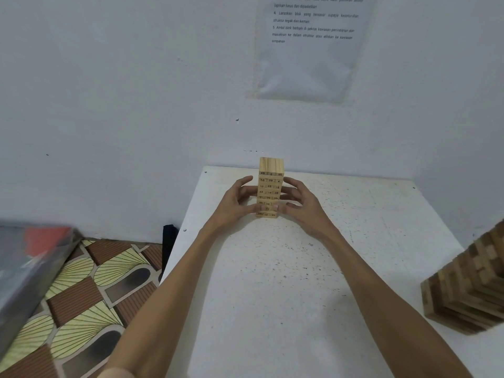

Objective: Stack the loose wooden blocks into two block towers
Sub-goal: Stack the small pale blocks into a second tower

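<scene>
A small tower of pale wooden blocks [270, 170] with printed numbers stands upright at the far middle of the white table [272, 282]. My left hand [236, 201] curls against its left side and my right hand [300, 203] against its right side. The fingers of both wrap round the lower layers, and both thumbs press the front near the base. A second, larger tower of darker and lighter blocks [471, 285] stands at the table's right edge, partly cut off by the frame.
The table sits in a corner of pale walls, with a printed sheet [313, 45] taped above it. To the left, below the table, lie a patterned floor [90, 290], a dark bag [169, 241] and a blurred grey box [32, 266].
</scene>
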A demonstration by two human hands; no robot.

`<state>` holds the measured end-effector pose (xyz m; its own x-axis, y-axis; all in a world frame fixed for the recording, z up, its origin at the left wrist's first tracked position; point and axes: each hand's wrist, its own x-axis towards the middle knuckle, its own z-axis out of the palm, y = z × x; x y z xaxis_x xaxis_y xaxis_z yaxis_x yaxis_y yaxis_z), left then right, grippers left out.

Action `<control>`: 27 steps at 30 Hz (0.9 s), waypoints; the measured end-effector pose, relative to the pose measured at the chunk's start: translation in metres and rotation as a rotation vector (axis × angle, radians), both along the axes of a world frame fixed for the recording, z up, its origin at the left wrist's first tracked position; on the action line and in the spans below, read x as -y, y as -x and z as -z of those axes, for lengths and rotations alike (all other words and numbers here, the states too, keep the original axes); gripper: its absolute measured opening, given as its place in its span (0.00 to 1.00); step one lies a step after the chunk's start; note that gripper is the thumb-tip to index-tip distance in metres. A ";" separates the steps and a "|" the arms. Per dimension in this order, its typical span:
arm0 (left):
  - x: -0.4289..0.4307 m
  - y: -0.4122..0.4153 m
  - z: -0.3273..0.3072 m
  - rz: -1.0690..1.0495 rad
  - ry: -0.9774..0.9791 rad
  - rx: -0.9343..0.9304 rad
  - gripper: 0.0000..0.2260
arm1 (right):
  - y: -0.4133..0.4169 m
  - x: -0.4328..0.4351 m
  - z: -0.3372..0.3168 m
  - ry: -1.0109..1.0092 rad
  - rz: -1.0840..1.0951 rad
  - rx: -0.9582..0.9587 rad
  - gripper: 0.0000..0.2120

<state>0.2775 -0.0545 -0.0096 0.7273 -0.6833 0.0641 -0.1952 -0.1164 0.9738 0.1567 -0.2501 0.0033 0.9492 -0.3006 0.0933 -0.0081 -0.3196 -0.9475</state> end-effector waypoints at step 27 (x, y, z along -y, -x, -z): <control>0.043 0.054 -0.029 -0.215 0.229 -0.283 0.37 | -0.032 -0.078 0.001 -0.427 0.252 0.102 0.36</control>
